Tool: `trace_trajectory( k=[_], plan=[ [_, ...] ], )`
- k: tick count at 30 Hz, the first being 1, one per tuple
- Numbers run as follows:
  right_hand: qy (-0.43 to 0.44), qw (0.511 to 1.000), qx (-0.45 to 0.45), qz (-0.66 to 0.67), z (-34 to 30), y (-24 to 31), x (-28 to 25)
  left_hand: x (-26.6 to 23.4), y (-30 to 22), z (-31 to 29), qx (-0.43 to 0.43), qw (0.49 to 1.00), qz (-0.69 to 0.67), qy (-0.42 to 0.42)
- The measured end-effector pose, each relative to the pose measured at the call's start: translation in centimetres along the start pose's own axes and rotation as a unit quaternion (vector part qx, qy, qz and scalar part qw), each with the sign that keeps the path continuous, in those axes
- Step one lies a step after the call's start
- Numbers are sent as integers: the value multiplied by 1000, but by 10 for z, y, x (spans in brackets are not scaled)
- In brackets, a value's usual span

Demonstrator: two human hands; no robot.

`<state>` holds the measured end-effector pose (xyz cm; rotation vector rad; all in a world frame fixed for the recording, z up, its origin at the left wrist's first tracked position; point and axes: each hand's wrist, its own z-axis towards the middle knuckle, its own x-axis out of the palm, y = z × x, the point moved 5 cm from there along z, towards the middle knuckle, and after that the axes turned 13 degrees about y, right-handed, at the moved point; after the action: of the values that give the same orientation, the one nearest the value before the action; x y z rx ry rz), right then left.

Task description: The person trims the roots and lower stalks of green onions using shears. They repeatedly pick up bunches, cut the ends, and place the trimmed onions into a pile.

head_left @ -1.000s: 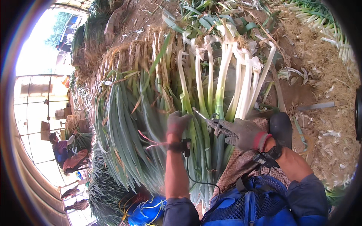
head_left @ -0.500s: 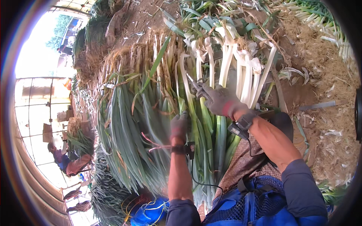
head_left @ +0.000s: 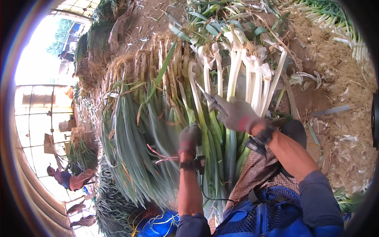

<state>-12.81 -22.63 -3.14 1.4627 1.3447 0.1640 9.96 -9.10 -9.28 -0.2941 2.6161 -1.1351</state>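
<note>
Over long green-and-white leeks (head_left: 233,75), grey-gloved right hand (head_left: 237,114) closed round slim pointed metal tool (head_left: 204,91), best angled clear of grey-gloved left hand (head_left: 188,139), curled, hold unclear.

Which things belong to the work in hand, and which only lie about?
In use:
grey-gloved left hand
grey-gloved right hand
slender metal tool
long white-stemmed leeks

Seemingly lying about:
flat grey metal strip
blue plastic bundle
tan stringy roots

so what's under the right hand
Green onion stalks run beneath the right hand, showing white beyond it and green on the near side. The stretch the hand covers cannot be seen, nor whether the palm touches it.
</note>
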Motion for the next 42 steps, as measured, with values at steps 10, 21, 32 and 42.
trace_trajectory(
  k=[10,21,32,42],
  plan=[
    [-12,999,38,12,46,-3,-13,2,18,1,8,1000,-17,5],
    [36,999,6,9,-28,-1,1,14,28,-11,6,1000,11,22],
    [-78,997,-8,19,-72,-26,-14,50,-36,-40,51,834,496,237],
    [37,999,-15,19,-85,-12,15,-42,-106,26,107,825,512,-217]
  ],
)
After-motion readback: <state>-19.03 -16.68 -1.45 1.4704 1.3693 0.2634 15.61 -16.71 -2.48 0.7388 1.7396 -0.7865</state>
